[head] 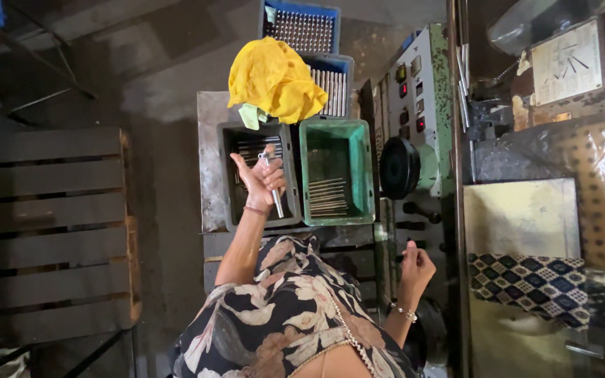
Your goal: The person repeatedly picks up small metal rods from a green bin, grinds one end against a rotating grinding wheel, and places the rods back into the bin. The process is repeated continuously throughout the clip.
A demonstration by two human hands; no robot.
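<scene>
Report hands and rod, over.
Left hand shut on a metal rod, above the grey bin. Right hand closed by the machine panel, nothing visible in its grip. Green bin alongside; nothing blocking.

The left hand (260, 180) is reaching forward on an outstretched arm, palm turned up, fingers curling closed around something thin. The right hand (416, 264) is hanging nearer the body, wrist bent, fingers folded loosely.

rods (328, 197) in right bin (337, 171), cloth (274, 78) behind left bin (256, 175)
</scene>
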